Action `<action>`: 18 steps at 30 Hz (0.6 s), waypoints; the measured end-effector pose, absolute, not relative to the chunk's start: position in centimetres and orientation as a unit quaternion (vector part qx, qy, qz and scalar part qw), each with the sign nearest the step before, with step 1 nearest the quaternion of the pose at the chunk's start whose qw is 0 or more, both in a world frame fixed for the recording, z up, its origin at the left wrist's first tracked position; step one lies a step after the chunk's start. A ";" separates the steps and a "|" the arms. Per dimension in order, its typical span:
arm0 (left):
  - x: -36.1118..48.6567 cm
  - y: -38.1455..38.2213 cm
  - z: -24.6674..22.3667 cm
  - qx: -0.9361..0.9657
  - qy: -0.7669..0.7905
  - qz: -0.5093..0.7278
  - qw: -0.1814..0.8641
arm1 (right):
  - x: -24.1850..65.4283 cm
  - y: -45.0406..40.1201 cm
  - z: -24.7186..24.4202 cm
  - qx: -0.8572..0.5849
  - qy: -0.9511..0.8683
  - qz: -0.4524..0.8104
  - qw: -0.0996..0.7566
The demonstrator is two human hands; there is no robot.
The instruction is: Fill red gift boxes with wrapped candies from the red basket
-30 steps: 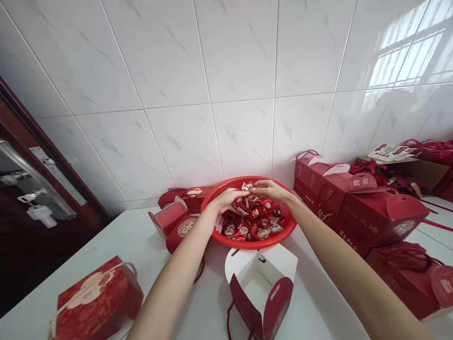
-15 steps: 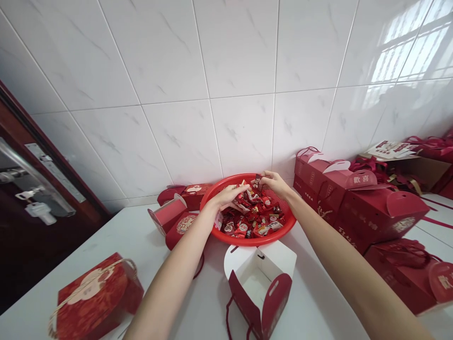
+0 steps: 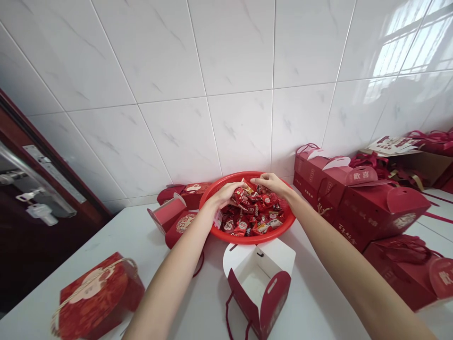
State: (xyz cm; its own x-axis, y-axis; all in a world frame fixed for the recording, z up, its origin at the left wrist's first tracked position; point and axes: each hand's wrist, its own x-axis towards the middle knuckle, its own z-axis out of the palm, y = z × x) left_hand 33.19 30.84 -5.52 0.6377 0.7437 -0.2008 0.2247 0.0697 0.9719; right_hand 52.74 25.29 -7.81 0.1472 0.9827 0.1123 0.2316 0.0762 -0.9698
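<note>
Wrapped candies [image 3: 253,215], mostly red, fill part of a round red plastic basket [image 3: 247,240] against the wall. At the basket's left side my left hand [image 3: 228,193] is curled round several red-wrapped candies. My right hand [image 3: 272,183] is over the back right of the basket, thumb and fingers closed together above the candies; what it holds, if anything, is too small to make out. In front of the basket stands an open dark red box [image 3: 260,288] with a white inside and a cord handle, with nothing in it.
Closed red gift boxes [image 3: 375,208] are stacked at the right, beside a carton [image 3: 435,165] of ribbons. More red boxes [image 3: 173,212] lie left of the basket. A patterned red box [image 3: 102,293] with a rope handle sits at the front left. Behind is a tiled wall.
My left hand now has more red candies gathered in its fingers. My right hand has shifted slightly left, and the dark wrapped candy it held up is no longer raised.
</note>
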 end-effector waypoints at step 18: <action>33.2 32.7 -7.4 0.766 0.336 0.278 0.473 | 52.7 25.0 -7.6 -0.579 -0.606 0.344 0.424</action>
